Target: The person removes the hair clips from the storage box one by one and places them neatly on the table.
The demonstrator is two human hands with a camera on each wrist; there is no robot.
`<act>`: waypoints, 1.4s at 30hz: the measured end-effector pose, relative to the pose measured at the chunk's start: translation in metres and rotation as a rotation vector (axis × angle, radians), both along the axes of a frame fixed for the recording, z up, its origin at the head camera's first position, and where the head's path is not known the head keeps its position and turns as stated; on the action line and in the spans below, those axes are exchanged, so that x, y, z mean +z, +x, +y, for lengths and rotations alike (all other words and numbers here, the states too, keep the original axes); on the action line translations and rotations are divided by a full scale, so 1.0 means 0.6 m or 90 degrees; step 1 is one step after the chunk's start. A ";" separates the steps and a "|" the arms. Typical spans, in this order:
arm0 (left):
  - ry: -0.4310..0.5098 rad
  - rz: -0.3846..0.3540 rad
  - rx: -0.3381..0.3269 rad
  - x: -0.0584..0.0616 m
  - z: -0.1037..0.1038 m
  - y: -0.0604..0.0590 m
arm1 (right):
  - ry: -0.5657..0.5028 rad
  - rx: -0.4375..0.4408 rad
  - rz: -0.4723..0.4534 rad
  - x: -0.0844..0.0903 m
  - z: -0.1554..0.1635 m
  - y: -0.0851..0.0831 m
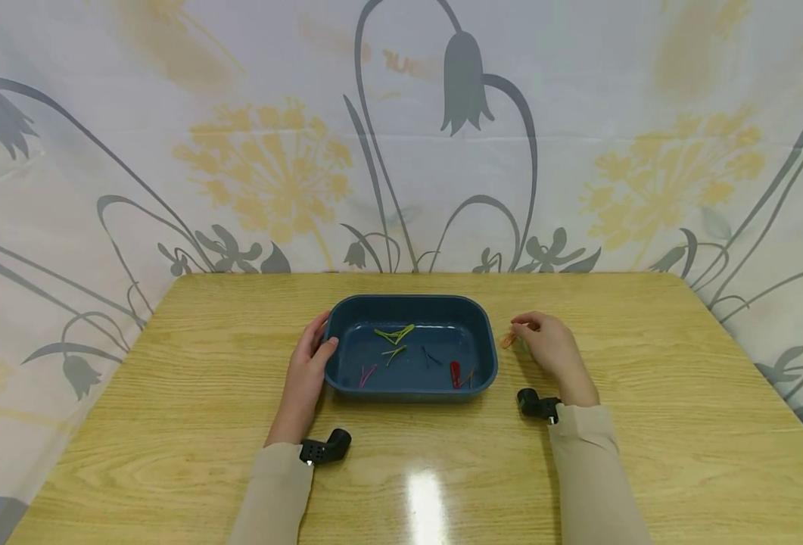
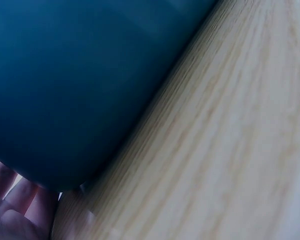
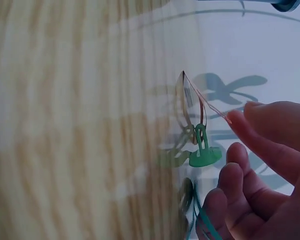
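Note:
My left hand (image 1: 306, 371) holds the left end of a dark blue rectangular bin (image 1: 408, 396), thumb at the rim and fingers along the outer wall. In the left wrist view its fingers (image 2: 22, 197) lie against the bin's curved end. Just right of the bin, my right hand (image 1: 556, 350) pinches an orange hair clip (image 1: 508, 340) between thumb and index finger. The right wrist view shows that thin clip (image 3: 221, 115) touching the fingertips, its far end near the table. A green clip (image 3: 205, 157) and a teal one (image 3: 206, 225) are below it, close to the other fingers.
Inside the bin are several thin clips, including a lime one (image 1: 397, 334), a pink one (image 1: 368, 375), a dark blue one (image 1: 431, 356) and a red one (image 1: 455, 374). The wooden table (image 1: 190, 424) meets a flower-patterned cloth (image 1: 408, 166) behind.

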State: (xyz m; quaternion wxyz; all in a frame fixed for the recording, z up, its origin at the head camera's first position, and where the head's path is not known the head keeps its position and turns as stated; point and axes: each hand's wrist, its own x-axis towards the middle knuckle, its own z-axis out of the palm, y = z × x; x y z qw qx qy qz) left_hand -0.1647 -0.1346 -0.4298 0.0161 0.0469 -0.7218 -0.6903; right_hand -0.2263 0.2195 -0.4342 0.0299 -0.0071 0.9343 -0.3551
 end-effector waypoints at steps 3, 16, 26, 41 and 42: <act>-0.003 -0.002 0.000 -0.002 0.000 -0.001 | -0.012 -0.019 -0.003 0.001 0.000 0.000; 0.011 0.022 0.008 -0.039 -0.009 -0.019 | -0.038 -0.024 0.015 0.012 -0.001 0.001; 0.001 0.012 -0.004 -0.002 -0.001 0.000 | -0.088 0.005 0.016 0.021 -0.004 0.003; 0.003 0.016 -0.005 -0.002 0.000 0.002 | -0.140 0.125 0.002 0.046 -0.021 0.008; 0.005 0.016 -0.005 -0.003 0.000 0.002 | -0.138 0.130 -0.001 0.049 -0.023 0.009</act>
